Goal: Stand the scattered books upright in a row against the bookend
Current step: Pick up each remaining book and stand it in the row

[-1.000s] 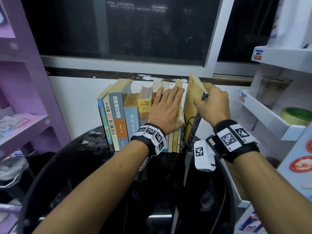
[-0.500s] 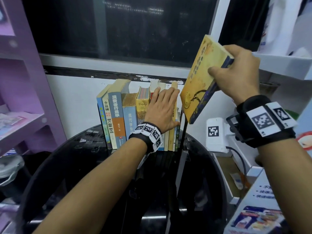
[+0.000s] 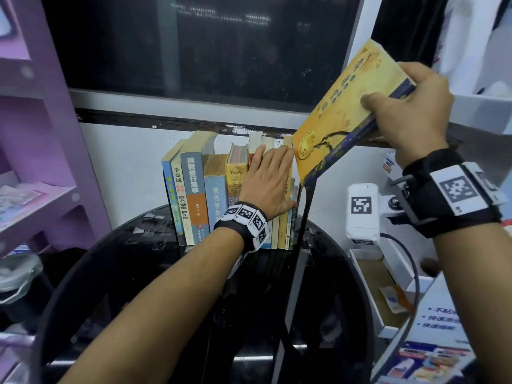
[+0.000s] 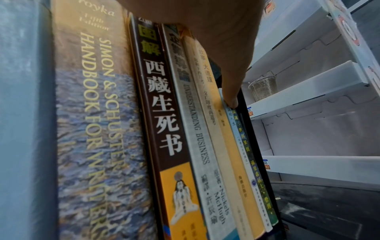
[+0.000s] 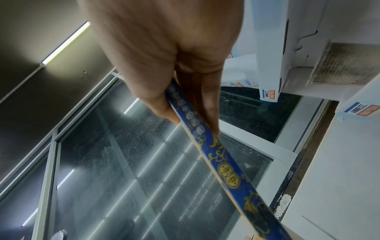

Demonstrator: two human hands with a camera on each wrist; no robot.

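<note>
1. Yellow book (image 3: 343,112) hangs tilted above the row's right end, pinched by my right hand (image 3: 410,112), thumb on its cover.
2. Left hand (image 3: 267,187) lies flat, fingers straight, against the upright books (image 3: 199,187).

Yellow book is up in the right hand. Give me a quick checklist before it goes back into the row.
1. Right hand grips yellow book: ok, thumb on the cover, fingers behind.
2. Left hand steadies the row of books: ok, palm flat on the spines.
3. Row upright: ok.
4. Black bookend standing at the row's right end: ok.
5. Free slot for the book beside the bookend: cannot tell, the left hand hides it.
6. Book aligned with the row: not ok, tilted.
</note>
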